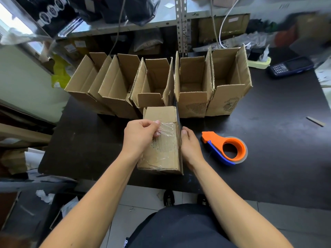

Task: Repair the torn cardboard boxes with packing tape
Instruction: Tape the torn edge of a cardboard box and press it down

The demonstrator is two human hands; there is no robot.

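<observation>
A small cardboard box [162,154] lies on its side on the black table [268,140], its top face torn so the corrugation shows. A strip of clear tape [167,128] covers the upper part of the tear. My left hand [141,135] pinches the tape's left end between thumb and curled fingers. My right hand [189,144] rests against the box's right side, fingers hidden behind the edge. An orange and blue tape dispenser [226,148] lies on the table to the right of that hand.
Several open cardboard boxes [194,86] stand in a row behind the small box. A dark handheld device [291,66] and a pale power strip [258,62] lie at the back right. Metal shelving [181,24] rises behind. The table's front edge is close to my body.
</observation>
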